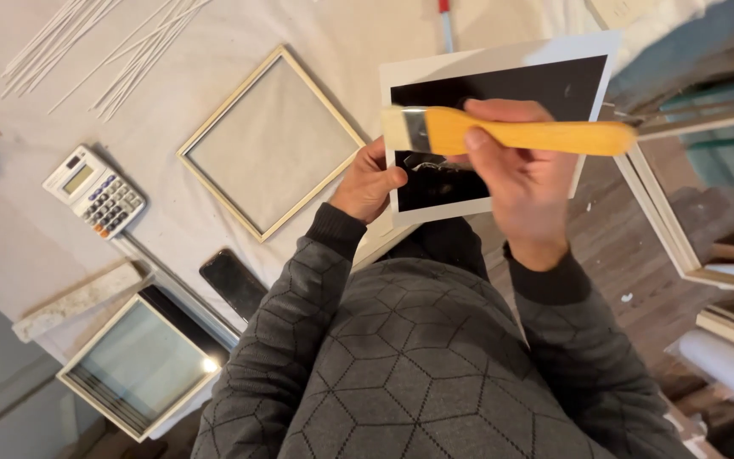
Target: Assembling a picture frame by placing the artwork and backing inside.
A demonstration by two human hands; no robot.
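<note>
Gripping a flat paintbrush point(503, 132) by its yellow wooden handle, the right hand point(516, 183) is closed around the middle of the handle and holds it level, with the pale bristles and metal ferrule pointing left. The brush lies across the front of a photo print point(571, 81), a mostly black picture with a white border. The left hand point(369, 180) pinches this print at its lower left edge, thumb on the front and fingers behind, so the sheet stands tilted up between both hands, above the near edge of the worktop point(10, 229).

The worktop is covered with a whitish cloth. Left of the print lies an empty pale wooden frame point(206, 127), square and turned like a diamond, flat on the cloth. Farther left sits a grey calculator point(95, 191), and at the far left corner lie bundles of thin white sticks point(121, 42). A dark phone point(233, 282) rests near the near edge, close to the left sleeve. At the lower left a white box frame with glass point(142, 365) sits below the worktop edge, next to a rough whitish strip point(78, 299). To the right, more white frames point(681, 246) lean over a wooden floor point(613, 263).
</note>
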